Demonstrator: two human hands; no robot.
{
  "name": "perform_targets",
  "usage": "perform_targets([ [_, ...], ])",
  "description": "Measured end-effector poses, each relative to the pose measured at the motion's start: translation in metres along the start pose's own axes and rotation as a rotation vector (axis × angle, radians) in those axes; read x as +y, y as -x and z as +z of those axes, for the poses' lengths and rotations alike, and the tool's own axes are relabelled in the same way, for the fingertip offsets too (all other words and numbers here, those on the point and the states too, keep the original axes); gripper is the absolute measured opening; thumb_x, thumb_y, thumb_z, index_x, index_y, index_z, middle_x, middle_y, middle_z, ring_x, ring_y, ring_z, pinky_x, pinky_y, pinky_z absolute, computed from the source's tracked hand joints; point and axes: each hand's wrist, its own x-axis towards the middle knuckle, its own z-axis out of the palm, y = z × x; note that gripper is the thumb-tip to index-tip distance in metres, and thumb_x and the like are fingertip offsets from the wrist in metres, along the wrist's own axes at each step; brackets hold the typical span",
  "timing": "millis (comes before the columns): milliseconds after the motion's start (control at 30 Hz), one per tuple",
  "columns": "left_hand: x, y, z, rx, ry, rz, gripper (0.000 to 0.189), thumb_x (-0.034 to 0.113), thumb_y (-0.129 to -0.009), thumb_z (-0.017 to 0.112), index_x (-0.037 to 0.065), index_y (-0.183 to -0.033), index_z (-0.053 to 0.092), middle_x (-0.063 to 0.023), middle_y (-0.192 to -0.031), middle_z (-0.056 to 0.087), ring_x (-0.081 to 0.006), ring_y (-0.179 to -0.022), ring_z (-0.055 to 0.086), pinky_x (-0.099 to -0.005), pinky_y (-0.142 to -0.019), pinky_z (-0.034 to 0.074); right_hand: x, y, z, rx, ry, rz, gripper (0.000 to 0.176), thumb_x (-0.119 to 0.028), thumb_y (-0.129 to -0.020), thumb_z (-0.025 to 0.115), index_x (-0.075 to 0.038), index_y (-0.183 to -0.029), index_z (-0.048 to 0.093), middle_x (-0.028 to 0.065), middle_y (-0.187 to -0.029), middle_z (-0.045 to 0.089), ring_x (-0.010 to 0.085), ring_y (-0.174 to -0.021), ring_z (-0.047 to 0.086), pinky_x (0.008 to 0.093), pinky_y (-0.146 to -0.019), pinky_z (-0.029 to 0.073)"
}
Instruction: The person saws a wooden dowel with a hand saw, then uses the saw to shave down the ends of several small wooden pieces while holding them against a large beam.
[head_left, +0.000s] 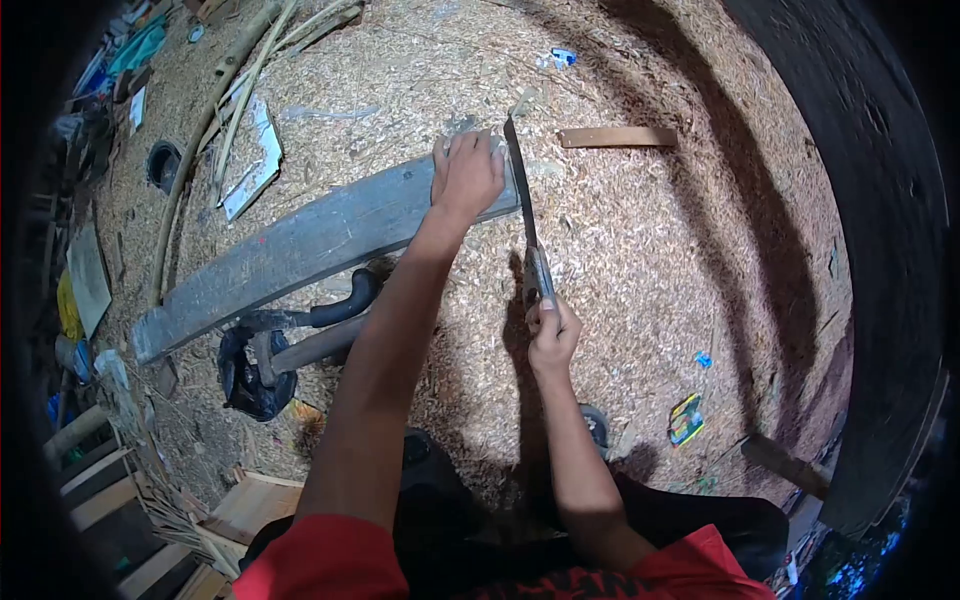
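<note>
A long grey plank (290,250) lies slanting from the lower left to the upper centre. My left hand (468,178) presses down on the plank near its right end, with fingers bent over the far edge. My right hand (553,335) is wrapped round the handle of a handsaw (522,180). The saw's narrow blade points away from me and stands at the plank's right end, just right of my left hand. Whether its teeth touch the wood cannot be made out.
Below the plank lie a hammer (318,345), a black-handled tool (345,303) and a black container (250,375). A wood strip (618,137) lies on the shavings at the upper right. A large dark beam (870,250) stands at the right; scrap wood lies at the lower left.
</note>
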Motion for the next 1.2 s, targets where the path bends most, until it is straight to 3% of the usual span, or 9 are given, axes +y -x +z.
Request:
perform_targets([
  [67, -0.005, -0.002, 0.004, 0.005, -0.002, 0.088, 0.041, 0.030, -0.097, 0.048, 0.003, -0.128, 0.054, -0.0172, -0.127, 0.057, -0.0317, -0.126, 0.048, -0.0627, -0.112, 0.020, 0.004, 0.013, 0.008, 0.021, 0.019, -0.039, 0.035, -0.021, -0.098, 0.052, -0.004, -0.067, 0.049, -0.0024, -0.058, 0.043, 0.0064, -0.055, 0.038, 0.0272, -0.050, 0.029],
  [167, 0.007, 0.000, -0.004, 0.017, -0.108, 0.051, 0.047, 0.029, -0.095, 0.048, 0.001, -0.132, 0.051, -0.0193, -0.130, 0.055, -0.0321, -0.134, 0.042, -0.0640, -0.113, 0.014, 0.007, 0.026, 0.012, 0.000, 0.021, 0.012, 0.034, -0.020, -0.097, 0.053, -0.005, -0.068, 0.048, -0.0022, -0.060, 0.041, 0.0060, -0.057, 0.038, 0.0274, -0.050, 0.029],
  [267, 0.028, 0.011, -0.005, 0.033, -0.091, -0.267, 0.050, 0.031, -0.097, 0.046, 0.001, -0.137, 0.047, -0.0201, -0.142, 0.046, -0.0338, -0.139, 0.035, -0.0656, -0.113, 0.012, -0.002, 0.029, 0.012, 0.028, -0.004, 0.019, 0.033, -0.022, -0.097, 0.054, -0.005, -0.068, 0.050, -0.0026, -0.061, 0.043, 0.0058, -0.058, 0.039, 0.0264, -0.051, 0.030],
  [367, 0.034, 0.014, -0.004, -0.014, -0.155, -0.228, 0.053, 0.031, -0.096, 0.046, 0.001, -0.140, 0.044, -0.0203, -0.150, 0.037, -0.0352, -0.141, 0.031, -0.0655, -0.114, 0.010, -0.010, 0.033, 0.012, 0.108, -0.104, 0.003, 0.032, -0.023, -0.096, 0.056, -0.005, -0.070, 0.052, -0.0029, -0.062, 0.045, 0.0060, -0.059, 0.040, 0.0260, -0.052, 0.031],
  [467, 0.021, 0.023, 0.010, 0.096, -0.125, -0.051, 0.050, 0.029, -0.100, 0.043, 0.003, -0.143, 0.041, -0.0178, -0.150, 0.037, -0.0355, -0.141, 0.031, -0.0657, -0.114, 0.011, -0.011, 0.028, 0.007, 0.134, -0.100, -0.037, 0.031, -0.025, -0.096, 0.057, -0.005, -0.073, 0.054, -0.0031, -0.063, 0.046, 0.0063, -0.059, 0.040, 0.0260, -0.052, 0.032],
  [667, 0.018, 0.031, -0.032, -0.120, 0.222, 0.096, 0.042, 0.013, -0.094, 0.052, 0.009, -0.135, 0.052, -0.0180, -0.143, 0.045, -0.0373, -0.137, 0.038, -0.0653, -0.113, 0.016, -0.010, 0.015, 0.009, 0.100, -0.026, -0.062, 0.030, -0.021, -0.094, 0.064, -0.006, -0.071, 0.051, -0.0051, -0.060, 0.042, 0.0041, -0.058, 0.037, 0.0256, -0.050, 0.030],
  [767, 0.006, 0.040, -0.020, -0.083, 0.204, 0.178, 0.049, 0.007, -0.089, 0.054, 0.010, -0.138, 0.053, -0.0152, -0.147, 0.043, -0.0358, -0.139, 0.037, -0.0610, -0.116, 0.017, -0.006, 0.018, 0.011, 0.079, -0.029, -0.063, 0.031, -0.019, -0.094, 0.064, -0.005, -0.070, 0.049, -0.0052, -0.058, 0.041, 0.0035, -0.056, 0.035, 0.0257, -0.049, 0.029],
  [967, -0.003, 0.045, -0.035, -0.139, 0.069, 0.319, 0.051, 0.011, -0.092, 0.050, 0.010, -0.143, 0.047, -0.0137, -0.149, 0.043, -0.0344, -0.142, 0.035, -0.0508, -0.119, 0.020, -0.009, 0.018, 0.021, 0.082, 0.074, -0.084, 0.033, -0.019, -0.094, 0.064, -0.005, -0.068, 0.048, -0.0031, -0.056, 0.040, 0.0041, -0.055, 0.036, 0.0266, -0.048, 0.030],
  [1200, 0.001, 0.054, -0.025, -0.080, 0.042, 0.280, 0.052, 0.011, -0.094, 0.047, 0.006, -0.145, 0.042, -0.0135, -0.150, 0.044, -0.0280, -0.142, 0.036, -0.0505, -0.119, 0.018, -0.019, 0.019, 0.029, 0.063, 0.114, -0.115, 0.033, -0.019, -0.093, 0.065, -0.005, -0.068, 0.049, -0.0025, -0.053, 0.039, 0.0056, -0.051, 0.036, 0.0288, -0.046, 0.029],
])
